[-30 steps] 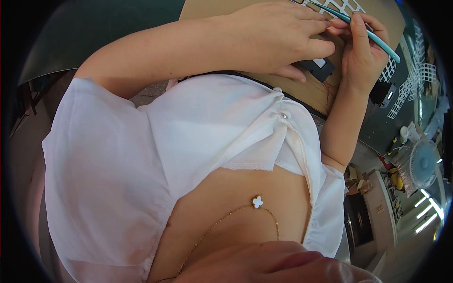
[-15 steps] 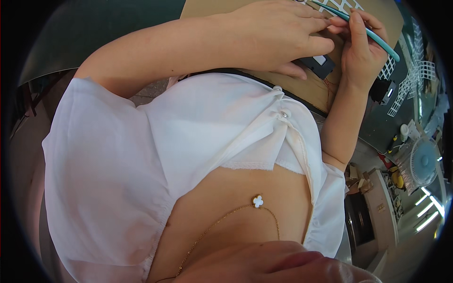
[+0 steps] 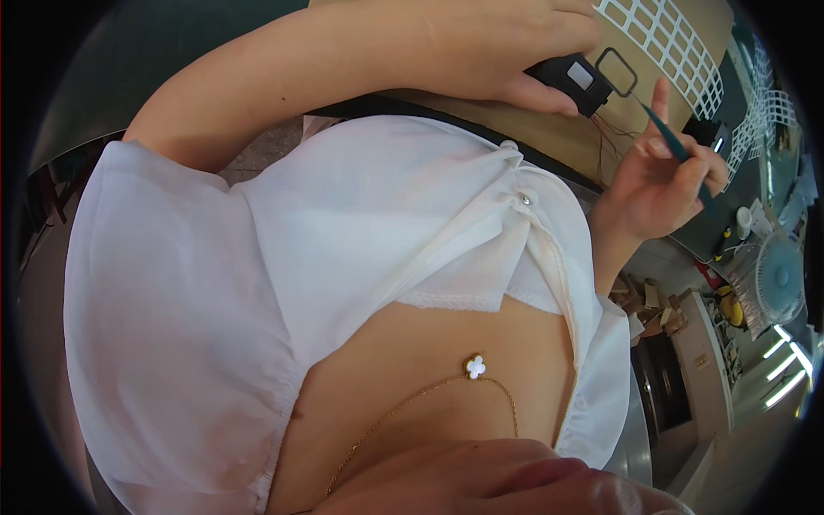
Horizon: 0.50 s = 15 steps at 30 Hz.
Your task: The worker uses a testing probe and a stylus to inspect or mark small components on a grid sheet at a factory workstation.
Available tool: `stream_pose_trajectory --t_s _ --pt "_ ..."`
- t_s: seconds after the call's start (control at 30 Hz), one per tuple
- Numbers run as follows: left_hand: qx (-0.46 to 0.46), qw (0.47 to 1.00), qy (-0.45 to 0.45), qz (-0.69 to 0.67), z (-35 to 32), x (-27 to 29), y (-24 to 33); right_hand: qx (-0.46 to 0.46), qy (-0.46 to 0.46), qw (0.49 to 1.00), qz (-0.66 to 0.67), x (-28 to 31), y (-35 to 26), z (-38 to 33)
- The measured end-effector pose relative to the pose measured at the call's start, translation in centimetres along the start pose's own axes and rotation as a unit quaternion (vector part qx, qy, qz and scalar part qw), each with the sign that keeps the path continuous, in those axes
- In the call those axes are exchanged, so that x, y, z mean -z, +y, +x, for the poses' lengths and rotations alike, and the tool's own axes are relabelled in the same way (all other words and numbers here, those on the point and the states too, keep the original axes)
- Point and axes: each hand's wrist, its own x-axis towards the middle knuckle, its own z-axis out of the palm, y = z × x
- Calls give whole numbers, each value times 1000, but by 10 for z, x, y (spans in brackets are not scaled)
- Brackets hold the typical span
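My left hand (image 3: pixel 524 43) is closed around a small black box-shaped device (image 3: pixel 558 74) with a pale rectangular window, the thumb along its near side. Thin reddish wires (image 3: pixel 604 136) show beside the device. In my right hand (image 3: pixel 665 184) is a pair of teal tweezers (image 3: pixel 664 130), pinched with the index finger stretched out. At the tweezers' tip hangs a thin dark rectangular ring (image 3: pixel 635 77) with rounded corners, just right of the device. Whether the ring touches the device, I cannot tell.
Under the hands lies a brown board (image 3: pixel 657 79) on a dark green table (image 3: pixel 197 51). A white grid sheet (image 3: pixel 665 33) sits at the far side, with more white grid pieces (image 3: pixel 777 107) and another black device (image 3: pixel 705 131) to the right. A fan (image 3: pixel 779 276) stands beyond.
My right hand has moved nearer and away from the left, and the dark ring now shows at the tweezers' tip. My left hand has shifted away from me, uncovering more of the device.
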Motion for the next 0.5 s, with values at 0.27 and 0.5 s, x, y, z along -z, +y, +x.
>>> stream_pose_trajectory --t_s 0.27,0.5 --pt "66 988 -43 -134 0 -2 -7 -37 41 998 -40 15 17 -24" --pt "83 960 -33 -266 -3 -11 -9 -97 106 990 5 -2 13 -27"
